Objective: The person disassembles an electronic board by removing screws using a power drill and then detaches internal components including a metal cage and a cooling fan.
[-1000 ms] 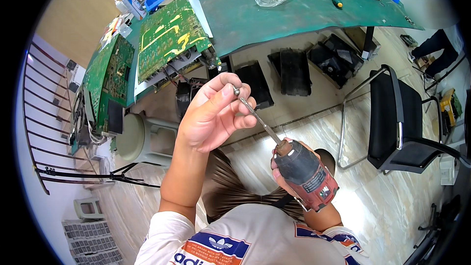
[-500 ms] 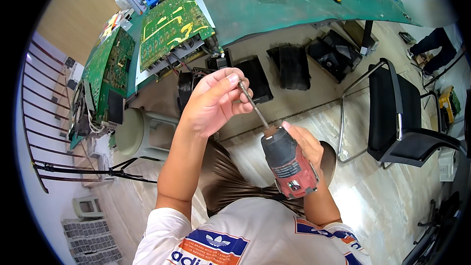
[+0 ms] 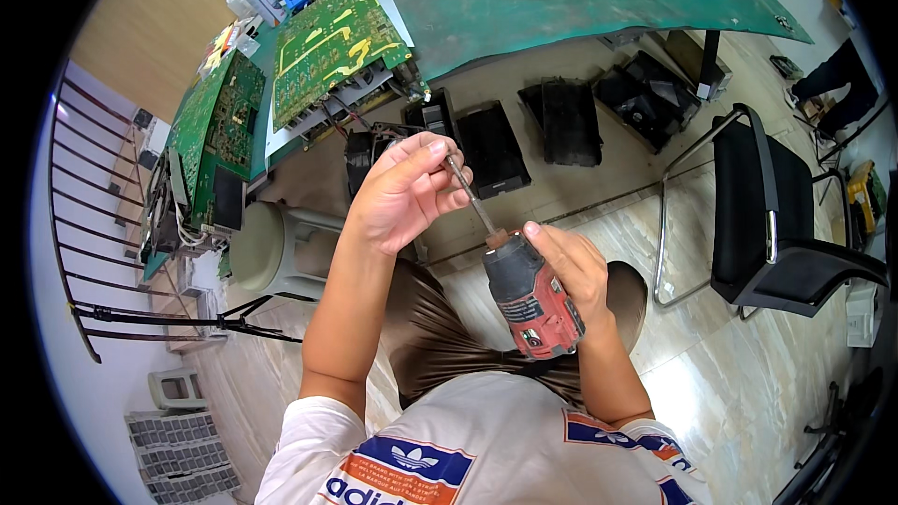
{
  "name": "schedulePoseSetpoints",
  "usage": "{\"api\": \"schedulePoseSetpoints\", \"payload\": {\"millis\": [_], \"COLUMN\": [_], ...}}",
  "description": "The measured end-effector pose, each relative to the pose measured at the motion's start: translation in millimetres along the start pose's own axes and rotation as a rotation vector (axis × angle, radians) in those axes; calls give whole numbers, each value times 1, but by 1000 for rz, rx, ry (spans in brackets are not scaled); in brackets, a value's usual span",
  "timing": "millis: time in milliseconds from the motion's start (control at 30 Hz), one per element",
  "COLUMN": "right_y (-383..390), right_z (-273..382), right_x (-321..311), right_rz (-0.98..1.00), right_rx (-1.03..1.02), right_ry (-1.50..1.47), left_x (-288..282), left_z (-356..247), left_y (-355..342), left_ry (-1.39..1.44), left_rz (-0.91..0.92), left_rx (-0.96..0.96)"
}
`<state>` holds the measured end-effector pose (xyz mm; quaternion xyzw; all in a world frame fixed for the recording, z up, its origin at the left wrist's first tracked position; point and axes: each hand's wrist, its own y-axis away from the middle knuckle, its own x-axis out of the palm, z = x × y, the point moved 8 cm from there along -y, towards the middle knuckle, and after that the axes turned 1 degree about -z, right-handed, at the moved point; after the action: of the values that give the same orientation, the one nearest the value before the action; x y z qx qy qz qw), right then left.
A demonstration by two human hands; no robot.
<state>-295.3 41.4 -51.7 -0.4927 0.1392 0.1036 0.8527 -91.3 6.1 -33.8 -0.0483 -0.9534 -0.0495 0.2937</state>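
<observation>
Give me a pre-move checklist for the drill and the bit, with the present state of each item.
1. Right hand grips the red drill body: ok.
2. Left hand fingertips pinch the far end of the long bit: ok.
3. Bit reaches the chuck: ok; locked in it: cannot tell.
4. Finger off the trigger: cannot tell, trigger hidden.
5. Bit clear of the green circuit board on the table edge: ok.
</observation>
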Motion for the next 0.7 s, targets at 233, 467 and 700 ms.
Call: {"api": "schedulePoseSetpoints", "payload": {"millis": [233, 467, 700], "right_y": [6, 8, 16], "right_z": [-7, -22, -62], "right_x": [9, 24, 61], "right_rz": [-44, -32, -107], "right_rx": [83, 240, 645], "right_ry": [-81, -176, -574], "left_x": [0, -9, -48], "left_z": [3, 7, -66], "left_y": [-6, -6, 19], "left_ry": [45, 97, -907], "left_rz": [19, -18, -544], "left_rx": [0, 11, 687]}}
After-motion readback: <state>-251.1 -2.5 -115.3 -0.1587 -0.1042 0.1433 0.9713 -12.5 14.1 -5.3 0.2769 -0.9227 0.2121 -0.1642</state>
